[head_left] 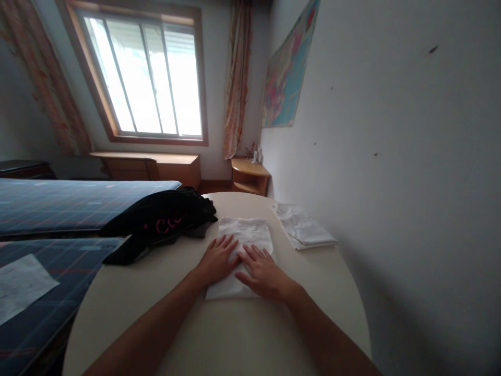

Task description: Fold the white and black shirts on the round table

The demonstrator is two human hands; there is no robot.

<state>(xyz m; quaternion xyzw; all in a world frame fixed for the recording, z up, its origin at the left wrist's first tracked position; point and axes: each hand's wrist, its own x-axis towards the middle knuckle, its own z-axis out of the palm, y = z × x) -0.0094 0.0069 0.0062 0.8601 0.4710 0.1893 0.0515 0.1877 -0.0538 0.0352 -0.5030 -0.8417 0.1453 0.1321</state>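
**White cloth (245, 228) lying flat at the centre of the tabletop (336, 292)**

Bare forearms are reaching in from the bottom edge. The left hand (217, 261) and the right hand (262, 271) are resting palm down on the white cloth, fingers extended and gripping nothing; they are sitting close together at mid-frame, though whether they are touching cannot be told. The cloth is forming a plain, upright rectangle, smooth along its lower edge and wrinkling towards its top; no marking is showing on it.

At lower left, a pale sheet (23, 284) is lying on a blue plaid mattress (74, 266). Left of the cloth, black fabric (176, 201) is bunching over the tabletop's edge, showing pink lettering: a "C" is reading clearly, the rest is blurring. Right of centre, a second white stack (303, 227) is lying near the wall, looking creased.

Farther off, a corner shelf (250, 167) is standing below a curtain (237, 78). A colourful map (287, 78) is hanging at upper centre-right, its print too small for reading. At upper left, a window (136, 78) is glowing white.
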